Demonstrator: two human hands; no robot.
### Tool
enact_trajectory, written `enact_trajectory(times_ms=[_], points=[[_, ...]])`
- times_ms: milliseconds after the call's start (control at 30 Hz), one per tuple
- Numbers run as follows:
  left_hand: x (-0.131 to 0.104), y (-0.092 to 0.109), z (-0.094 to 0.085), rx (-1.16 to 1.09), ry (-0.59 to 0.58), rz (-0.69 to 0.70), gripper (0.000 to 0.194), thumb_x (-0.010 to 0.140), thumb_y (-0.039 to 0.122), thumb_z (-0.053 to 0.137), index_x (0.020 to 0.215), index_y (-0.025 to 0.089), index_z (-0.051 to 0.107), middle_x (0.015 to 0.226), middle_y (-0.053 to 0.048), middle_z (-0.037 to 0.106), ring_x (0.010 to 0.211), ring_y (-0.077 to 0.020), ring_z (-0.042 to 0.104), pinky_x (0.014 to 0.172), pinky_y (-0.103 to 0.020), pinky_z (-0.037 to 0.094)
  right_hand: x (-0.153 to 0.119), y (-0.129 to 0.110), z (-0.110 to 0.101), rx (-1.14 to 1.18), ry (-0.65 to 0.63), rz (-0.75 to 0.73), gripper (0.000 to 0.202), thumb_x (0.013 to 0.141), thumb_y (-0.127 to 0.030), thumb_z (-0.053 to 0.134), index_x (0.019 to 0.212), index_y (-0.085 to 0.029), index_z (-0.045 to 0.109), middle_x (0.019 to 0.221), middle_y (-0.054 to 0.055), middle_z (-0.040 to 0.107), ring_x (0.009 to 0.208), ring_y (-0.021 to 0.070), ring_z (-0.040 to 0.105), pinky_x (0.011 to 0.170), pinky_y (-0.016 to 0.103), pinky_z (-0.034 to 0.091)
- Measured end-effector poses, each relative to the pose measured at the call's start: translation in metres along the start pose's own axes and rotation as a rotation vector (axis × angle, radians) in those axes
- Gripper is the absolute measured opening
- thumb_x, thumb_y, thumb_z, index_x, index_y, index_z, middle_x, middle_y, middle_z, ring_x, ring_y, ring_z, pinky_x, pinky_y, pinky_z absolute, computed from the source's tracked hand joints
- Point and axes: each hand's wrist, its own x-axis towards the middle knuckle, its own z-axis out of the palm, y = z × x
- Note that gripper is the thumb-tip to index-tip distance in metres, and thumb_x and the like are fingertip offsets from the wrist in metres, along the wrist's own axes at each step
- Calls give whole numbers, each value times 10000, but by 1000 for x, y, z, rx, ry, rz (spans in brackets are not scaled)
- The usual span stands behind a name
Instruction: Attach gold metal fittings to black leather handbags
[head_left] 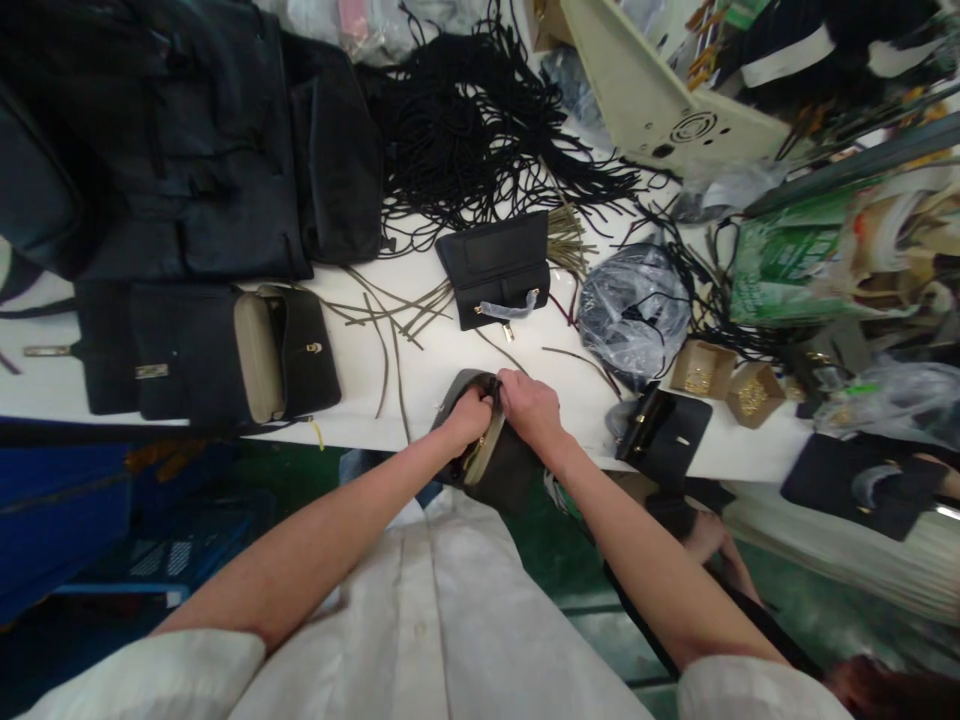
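At the table's front edge a small dark bag with a light lining lies tilted, its mouth open. My left hand reaches into that mouth with curled fingers; what its fingertips touch is hidden inside. On the right rim of the opening, my right hand is closed, pinching the bag's edge. Just behind my hands lies a black bag with a plastic-wrapped handle and a gold clasp.
Black bags stand at left beneath a large black bag pile. Black cords lie behind. At right are a plastic-wrapped coil, boxes of gold hardware, another black bag and a person's arm.
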Motion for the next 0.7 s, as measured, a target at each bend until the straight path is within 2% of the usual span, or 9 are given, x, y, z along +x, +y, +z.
enact_trajectory(times_ms=[133, 233, 300, 433, 500, 567, 633, 700], points=[[-9, 5, 22, -114, 19, -116, 395, 1079, 417, 696, 1386, 171, 661, 1295, -108, 728, 1063, -237, 750, 899, -434, 676, -6, -17, 11, 74, 95, 149, 391, 1153, -285, 392, 1189, -162, 761, 1209, 161, 737, 1019, 274, 672, 784, 327, 420], [-12, 10, 27, -169, -13, -104, 372, 1082, 404, 693, 1367, 167, 666, 1252, -98, 738, 1017, -221, 754, 863, -407, 680, -17, -25, 16, 146, 138, 237, 389, 1129, -236, 416, 1297, -174, 762, 1266, 144, 766, 1072, 274, 710, 861, 331, 485], [-14, 13, 23, -175, -38, -62, 354, 1084, 393, 692, 1355, 165, 673, 1253, -96, 741, 1032, -223, 755, 885, -415, 678, -22, -28, 19, 197, 163, 269, 436, 1125, -204, 391, 1391, -152, 733, 1342, 152, 766, 1171, 272, 715, 966, 338, 511], [-24, 17, -2, -87, -127, 34, 298, 1074, 380, 709, 1269, 154, 709, 1203, -81, 758, 1007, -213, 758, 876, -403, 675, -24, -28, 29, 284, 210, 300, 452, 1135, -295, 434, 1440, -82, 691, 1393, 192, 751, 1250, 266, 709, 1084, 331, 509], [-32, 19, -20, 5, -161, 71, 258, 1057, 371, 733, 1182, 146, 730, 1115, -60, 767, 941, -197, 753, 850, -389, 667, -23, -30, 34, 313, 227, 317, 448, 1104, -320, 514, 1451, -88, 677, 1370, 189, 758, 1213, 265, 717, 1053, 323, 522], [-40, 25, -38, 115, -133, 94, 179, 1054, 324, 712, 1107, 156, 744, 1042, -63, 771, 934, -214, 749, 871, -402, 647, -19, -34, 39, 328, 241, 346, 433, 1069, -313, 570, 1437, -112, 679, 1335, 176, 768, 1174, 268, 719, 999, 320, 529], [-44, 34, -53, 225, -29, 108, 171, 1066, 259, 618, 1145, 171, 741, 1103, -127, 776, 1092, -289, 738, 972, -462, 607, -14, -41, 42, 328, 254, 395, 384, 1057, -306, 579, 1376, -125, 696, 1283, 170, 775, 1135, 278, 716, 937, 322, 520], [-41, 43, -62, 321, 75, 145, 327, 1036, 206, 566, 1338, 152, 677, 1347, -220, 723, 1367, -383, 621, 1120, -542, 519, -8, -48, 44, 322, 264, 445, 315, 1072, -301, 551, 1275, -126, 716, 1211, 167, 778, 1074, 281, 714, 870, 316, 497]])
